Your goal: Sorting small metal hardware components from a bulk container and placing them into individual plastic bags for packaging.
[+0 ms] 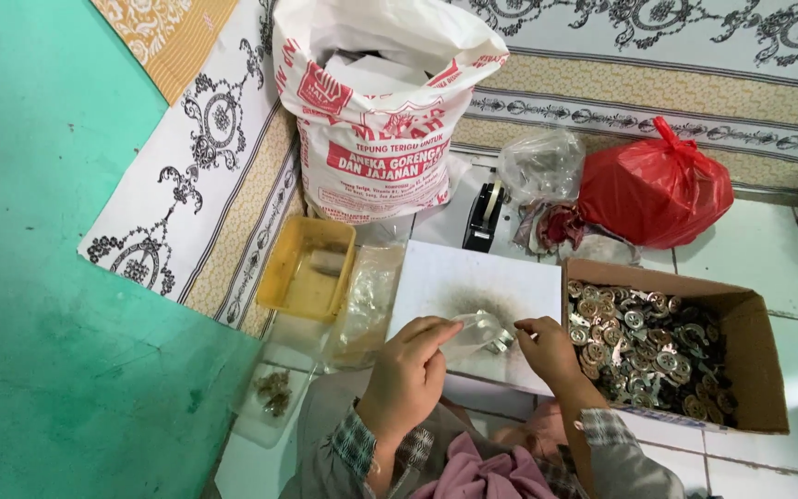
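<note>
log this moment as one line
left hand: holds clear bag | right hand: feeds metal piece | cardboard box: metal parts

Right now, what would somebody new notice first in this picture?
Probably the big white sack with red print standing open at the top, and the red plastic bag tied shut to its right. Lower right, a cardboard box brims with small metal parts, beside the left hand and right hand holding a small clear bag.

Behind the white board (473,282) stands a large printed sack (376,111), with a yellow tray (307,268) to the board's left, a black tape dispenser (484,217) and red bag (653,189) beyond its far right corner.
</note>
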